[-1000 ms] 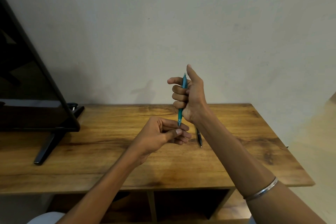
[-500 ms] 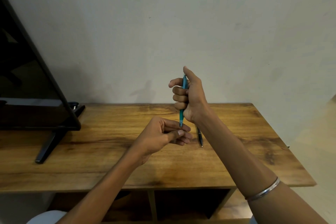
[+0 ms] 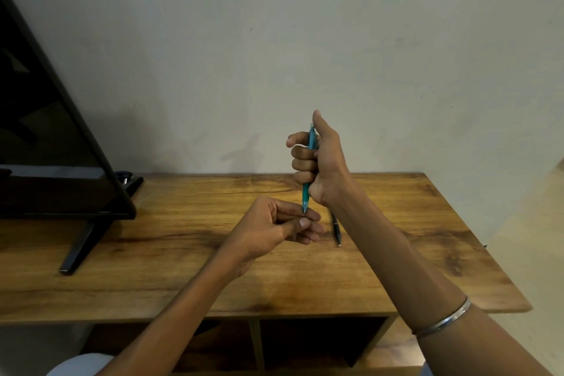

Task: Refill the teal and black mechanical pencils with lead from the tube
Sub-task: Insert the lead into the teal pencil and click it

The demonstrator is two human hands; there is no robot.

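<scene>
Right hand [image 3: 317, 162] holds the teal pencil [image 3: 308, 168] upright in a fist, its fingers wrapped round the barrel and the thumb raised beside the top end, a posture that probably serves to work the push-button. The tip points down and meets the left hand [image 3: 274, 229], whose fingers are loosely curled with thumb laid against forefinger just under the point; whether they pinch a lead cannot be told, as anything that thin is too small to see. Placing the left hand there likely steadies or tests the emerging lead.

The black pencil [image 3: 335, 229] lies on the surface [image 3: 183, 253] just right of the left hand, partly hidden behind the right forearm, tip toward the near edge. The lead tube is not in view.

Teal barrel: slim, smooth, slightly translucent plastic. Black pencil: slim, glossy. Surface: warm brown wood with dark streaked grain, open compartments below. At far left stands a dark screen [image 3: 45, 131] on an angled foot. A plain metal bangle [image 3: 442, 319] rings the right forearm.
</scene>
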